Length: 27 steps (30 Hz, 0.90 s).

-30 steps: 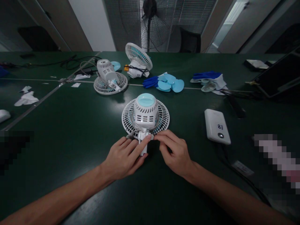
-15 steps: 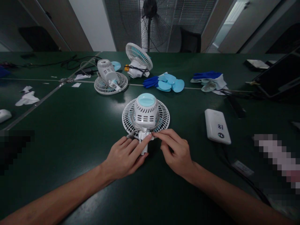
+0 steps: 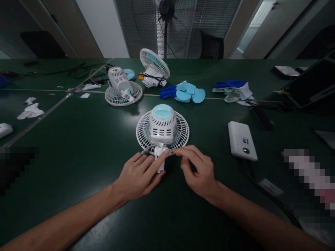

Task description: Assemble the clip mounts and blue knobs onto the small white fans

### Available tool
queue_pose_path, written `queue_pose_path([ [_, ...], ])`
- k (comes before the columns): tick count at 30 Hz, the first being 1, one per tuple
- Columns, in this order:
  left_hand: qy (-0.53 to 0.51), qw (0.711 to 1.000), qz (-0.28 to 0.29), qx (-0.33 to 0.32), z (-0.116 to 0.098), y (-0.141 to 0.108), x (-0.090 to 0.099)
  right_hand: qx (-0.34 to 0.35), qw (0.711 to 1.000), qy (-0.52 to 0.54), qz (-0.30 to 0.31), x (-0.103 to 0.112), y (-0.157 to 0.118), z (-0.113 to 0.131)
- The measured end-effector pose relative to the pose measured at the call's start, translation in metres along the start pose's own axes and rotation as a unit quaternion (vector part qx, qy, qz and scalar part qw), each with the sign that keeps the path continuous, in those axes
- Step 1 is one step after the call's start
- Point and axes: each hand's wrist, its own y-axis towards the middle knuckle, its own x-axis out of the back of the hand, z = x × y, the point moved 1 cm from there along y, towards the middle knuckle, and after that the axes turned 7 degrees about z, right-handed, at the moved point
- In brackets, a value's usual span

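A white fan [image 3: 162,129] with a light blue cap lies grille-down on the dark green table, its cord wound around the base of the motor housing. My left hand [image 3: 142,174] is closed around the white clip [image 3: 160,164] at the fan's near end, with the index finger lying on the joint. Beside it, my right hand [image 3: 197,169] has its index finger stretched to the right side of that joint, at a small knob [image 3: 169,152]. The right thumb is apart from the fingers, and nothing shows between them.
Behind are two more fans [image 3: 120,82] [image 3: 154,69], light blue blades [image 3: 190,92] and blue-and-white gloves [image 3: 232,89]. A white device [image 3: 242,141] marked 18 sits at right with cables. Paper scraps [image 3: 30,111] lie at left; a monitor [image 3: 311,83] stands at far right.
The right fingertips have shifted slightly right, off the joint's edge, uncovering the small knob. My left hand and the fan look nearly unchanged.
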Motion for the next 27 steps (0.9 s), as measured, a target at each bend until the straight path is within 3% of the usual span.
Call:
queue_pose_path([
  [3,-0.003,1.000,0.006,0.003,0.0006,-0.0006,-0.0011,0.025,1.000,-0.007,0.012,-0.0002,-0.0011,0.0007],
  [9,-0.005,1.000,0.003,-0.002,0.0006,-0.0004,-0.0012,-0.025,0.999,-0.015,0.026,-0.0025,0.0030,-0.0007],
  [16,-0.004,1.000,0.008,0.001,0.0012,-0.0014,-0.0002,-0.018,0.998,0.001,0.057,-0.0026,0.0045,-0.0028],
  [22,-0.003,1.000,0.003,0.000,0.0001,0.0000,0.0002,-0.004,1.000,0.007,0.013,0.0001,0.0012,0.0009],
  [27,-0.001,1.000,0.002,0.002,0.0006,0.0001,-0.0006,0.004,1.000,-0.003,0.027,-0.0011,0.0006,0.0012],
])
